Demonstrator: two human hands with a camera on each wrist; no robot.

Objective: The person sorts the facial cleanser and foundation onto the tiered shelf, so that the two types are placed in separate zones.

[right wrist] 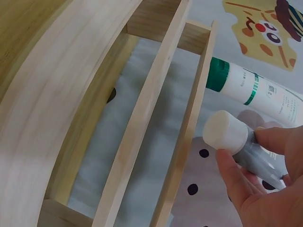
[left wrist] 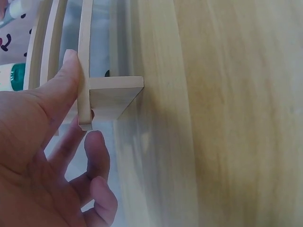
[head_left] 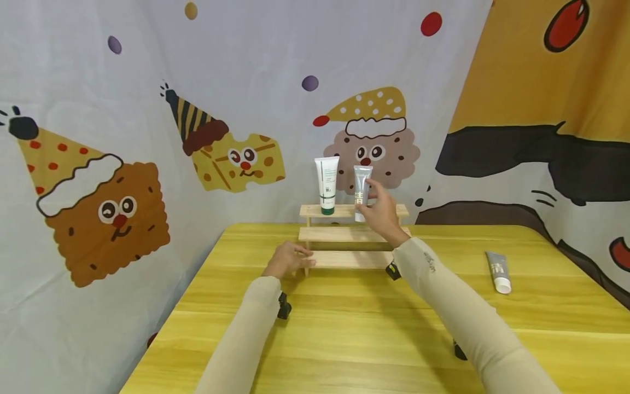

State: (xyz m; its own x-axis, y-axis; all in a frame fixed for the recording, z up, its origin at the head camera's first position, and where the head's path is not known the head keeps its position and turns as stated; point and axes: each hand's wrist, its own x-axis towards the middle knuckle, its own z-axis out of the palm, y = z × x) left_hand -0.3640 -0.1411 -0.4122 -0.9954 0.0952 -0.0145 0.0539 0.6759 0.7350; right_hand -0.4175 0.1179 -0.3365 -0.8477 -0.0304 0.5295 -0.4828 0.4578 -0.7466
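A grey tube with a white cap (head_left: 361,189) is pinched cap-down in my right hand (head_left: 382,213), in front of the top tier of a small wooden stepped rack (head_left: 351,234). In the right wrist view the white cap (right wrist: 225,130) hangs apart from the top slat. A white tube with a green cap (head_left: 327,185) stands upright on the top tier, to the left of the grey one. My left hand (head_left: 289,259) holds the left end of the lowest slat; in the left wrist view its thumb lies on one side of the slat (left wrist: 85,66) and fingers on the other.
A second grey tube with a white cap (head_left: 499,272) lies on the yellow wood-grain table (head_left: 334,339) at the right. Behind the table hangs a cloth (head_left: 266,49) printed with cartoon snacks in party hats.
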